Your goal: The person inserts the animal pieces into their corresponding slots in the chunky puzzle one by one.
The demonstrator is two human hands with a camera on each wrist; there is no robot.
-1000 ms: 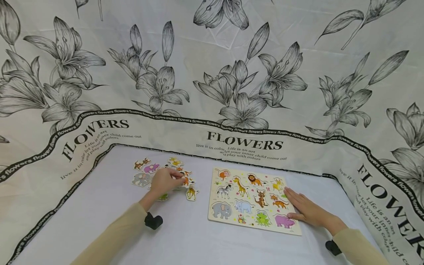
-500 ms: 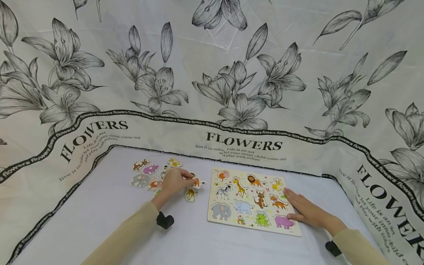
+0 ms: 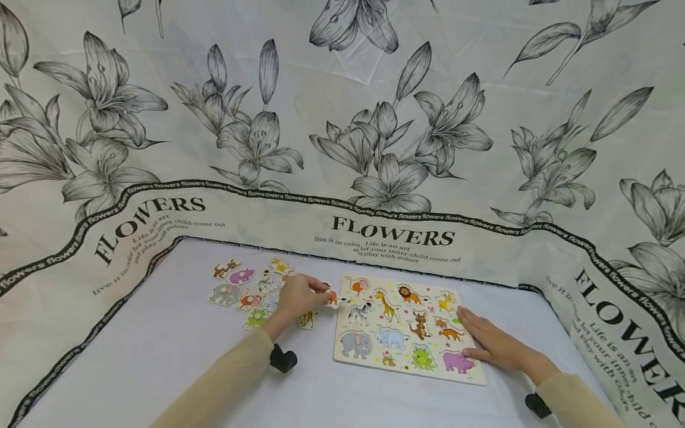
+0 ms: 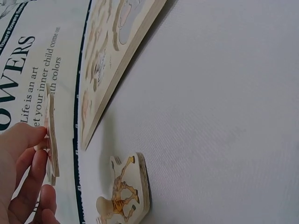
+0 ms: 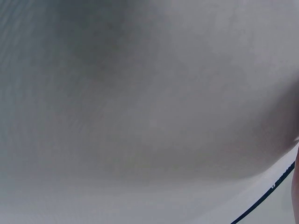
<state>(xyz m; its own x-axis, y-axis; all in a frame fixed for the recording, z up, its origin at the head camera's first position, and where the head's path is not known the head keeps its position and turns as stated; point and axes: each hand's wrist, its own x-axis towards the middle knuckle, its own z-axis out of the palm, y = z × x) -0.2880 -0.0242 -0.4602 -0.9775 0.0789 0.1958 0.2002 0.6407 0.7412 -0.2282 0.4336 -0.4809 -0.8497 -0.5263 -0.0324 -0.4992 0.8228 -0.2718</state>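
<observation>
My left hand (image 3: 302, 297) pinches a wooden puzzle piece with an orange animal (image 3: 332, 295) at the left edge of the puzzle board (image 3: 342, 351). In the left wrist view this piece (image 4: 52, 140) is seen edge-on, raised above the table, with thumb and fingertips at its knob. Below that hand lies a giraffe piece (image 4: 125, 191) with a round knob, partly hidden in the head view. My right hand (image 3: 497, 339) rests with extended fingers on the board's right edge. Animal pictures cover the board, among them a lion (image 3: 411, 293) and a zebra (image 3: 360, 312).
Several loose pieces lie left of the board, including an elephant (image 3: 225, 294), a purple hippo (image 3: 242, 275), a frog (image 3: 256, 318) and a zebra piece (image 3: 266, 282). A flower-printed cloth (image 3: 251, 220) rises behind the white table (image 3: 160, 351). The right wrist view is mostly a blurred pale surface.
The left hand has moved right from among the loose pieces, carrying the orange animal piece to the board's left edge. The right hand has stayed on the board.
</observation>
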